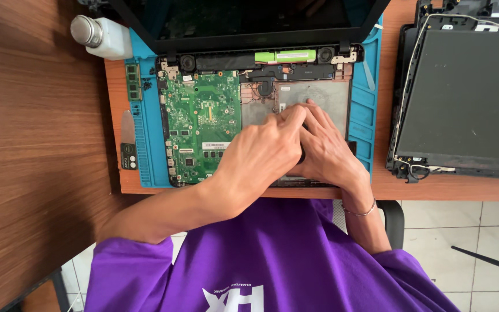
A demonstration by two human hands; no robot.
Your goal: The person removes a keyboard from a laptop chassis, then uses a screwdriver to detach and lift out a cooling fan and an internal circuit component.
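The opened laptop base lies on a blue mat, long axis left to right, hinges pointing away from the person. Both hands — left hand, right hand — press flat, fingers together, on its grey right half; whether they grip anything, I cannot tell.

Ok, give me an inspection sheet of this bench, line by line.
Surface: wooden desk, blue mat under the work.
Job's things: opened laptop, green board bare, grey bay beside it.
Clutter: white bottle, memory stick, metal pry tool, second laptop shell.
Hands: left hand and right hand pressed together over the bay; what they hold is hidden.
Cables: white wires on the shell.
Surroundings: tiled floor, chair arm.
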